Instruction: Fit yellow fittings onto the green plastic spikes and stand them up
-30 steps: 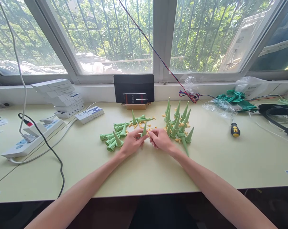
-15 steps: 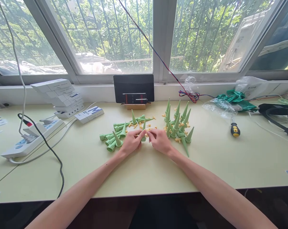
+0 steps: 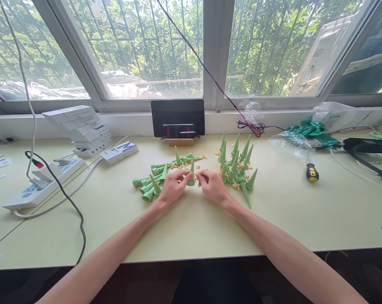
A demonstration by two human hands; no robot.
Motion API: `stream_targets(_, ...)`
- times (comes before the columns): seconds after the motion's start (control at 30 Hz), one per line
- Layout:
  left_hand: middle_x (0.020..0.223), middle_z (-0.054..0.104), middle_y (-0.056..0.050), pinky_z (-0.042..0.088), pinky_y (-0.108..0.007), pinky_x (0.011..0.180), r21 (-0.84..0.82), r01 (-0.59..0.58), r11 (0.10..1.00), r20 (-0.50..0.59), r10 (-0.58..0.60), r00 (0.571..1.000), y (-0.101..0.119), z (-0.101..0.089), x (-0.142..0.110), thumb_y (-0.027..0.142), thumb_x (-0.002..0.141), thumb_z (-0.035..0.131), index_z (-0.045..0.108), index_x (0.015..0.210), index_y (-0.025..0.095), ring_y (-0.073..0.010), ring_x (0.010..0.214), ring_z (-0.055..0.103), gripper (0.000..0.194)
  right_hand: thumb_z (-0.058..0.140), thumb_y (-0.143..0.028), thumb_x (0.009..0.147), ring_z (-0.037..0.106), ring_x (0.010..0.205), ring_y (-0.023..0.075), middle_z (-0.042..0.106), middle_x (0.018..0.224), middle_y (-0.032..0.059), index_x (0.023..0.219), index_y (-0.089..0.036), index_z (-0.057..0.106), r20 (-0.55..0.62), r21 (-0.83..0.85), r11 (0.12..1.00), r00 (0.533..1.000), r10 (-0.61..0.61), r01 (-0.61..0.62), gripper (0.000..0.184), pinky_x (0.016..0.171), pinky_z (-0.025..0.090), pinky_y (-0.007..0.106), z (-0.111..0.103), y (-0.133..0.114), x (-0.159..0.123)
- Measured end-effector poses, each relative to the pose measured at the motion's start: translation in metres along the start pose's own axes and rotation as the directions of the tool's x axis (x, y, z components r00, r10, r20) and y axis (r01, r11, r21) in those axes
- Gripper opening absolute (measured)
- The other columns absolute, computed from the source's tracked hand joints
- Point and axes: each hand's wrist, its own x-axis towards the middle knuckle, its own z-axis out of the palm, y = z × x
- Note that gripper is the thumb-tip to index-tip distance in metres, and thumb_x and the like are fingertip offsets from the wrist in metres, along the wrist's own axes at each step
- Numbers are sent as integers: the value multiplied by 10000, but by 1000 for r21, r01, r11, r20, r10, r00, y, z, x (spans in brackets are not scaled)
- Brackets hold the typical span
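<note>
Between the fingers of my left hand (image 3: 175, 185), a green plastic plant-watering spike (image 3: 192, 165) points tip up. My right hand (image 3: 212, 184) is closed in a pinch on a small yellow valve (image 3: 196, 175) at the spike's side; the fingers hide most of it, and I cannot tell how deep it sits. Left of my hands lie several loose green spikes (image 3: 150, 191), some upright, some on their sides. Small yellow valves (image 3: 177, 165) are scattered just behind my hands. On the right stands a cluster of green spikes (image 3: 233, 168) bearing yellow valves.
A tablet (image 3: 177, 114) with a phone (image 3: 180, 131) before it stands at the window. To the left are stacked white boxes (image 3: 86, 128) and a power strip (image 3: 48, 185) with cables. A screwdriver (image 3: 312, 172), plastic bags (image 3: 307, 131) and a black strapped device (image 3: 368, 150) lie right.
Both hands stay close together on the spike and valve, with only a slight shift to the right. The surrounding spikes have not moved.
</note>
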Motion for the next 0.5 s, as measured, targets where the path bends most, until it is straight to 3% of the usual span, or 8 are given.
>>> stream_targets(0.2,740,617,-47,434,-230,504,60,-64,996,8,64,998,-1,-2,1,465,856,590,729,824,183,-136,628,526,316,470,-274,920,513,545,125,619,614,6,679,-189,592,4,11,999,999,39,-39,283,609,392,246,0,1,1)
stream_targets(0.33,818,646,-61,469,-229,506,38,-63,997,23,62,998,-2,-1,0,454,851,593,722,895,181,-133,639,549,305,476,-275,914,538,572,136,631,631,10,720,-191,623,-2,4,999,999,39,-39,258,615,394,251,0,2,1)
stream_targets(0.5,898,682,-78,561,-285,625,-38,-32,999,23,33,999,-3,1,0,409,811,643,709,913,160,-163,724,616,277,479,-272,910,541,579,137,629,632,10,726,-189,625,2,-12,999,999,41,-41,250,612,385,252,-1,3,1)
